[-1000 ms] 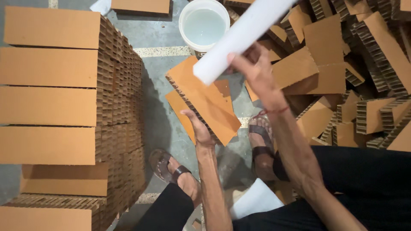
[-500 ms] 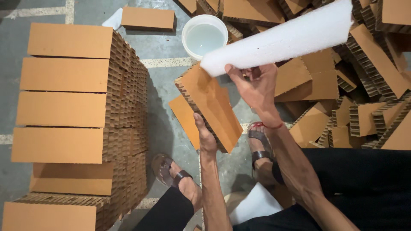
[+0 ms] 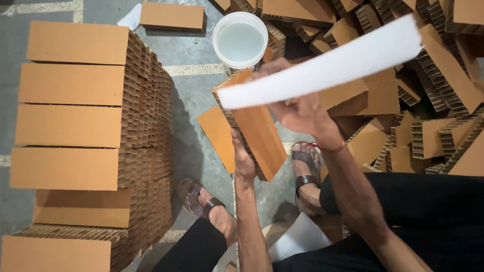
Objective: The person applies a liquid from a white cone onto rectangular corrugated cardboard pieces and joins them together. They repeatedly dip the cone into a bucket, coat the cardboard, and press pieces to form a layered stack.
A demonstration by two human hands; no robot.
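Cardboard block (image 3: 257,136), brown with honeycomb edges, is tilted in front of the person, its lower end gripped by the left hand (image 3: 244,158), whose fingers are closed round it from below. The right hand (image 3: 302,113), at about two o'clock from the left, pinches a long white strip (image 3: 322,70) of paper or foam; the strip runs from the block's top edge out toward two o'clock, and its near end lies over or against the top of the block, though whether it touches there cannot be told. Judging by this, the step in hand is laying the white strip along the block, and the next move would call for lining the strip's long edge up with the block's face and pressing it down evenly while the left hand keeps the block steady. A white bucket (image 3: 240,41) with pale liquid stands on the floor at twelve o'clock, just beyond the block. A tall stack of like blocks (image 3: 80,126) rises at nine o'clock, and a loose heap of blocks (image 3: 428,116) lies from one to three o'clock. Sandalled feet (image 3: 305,168) rest on the floor below the hands, and a white sheet (image 3: 297,236) lies at six o'clock.
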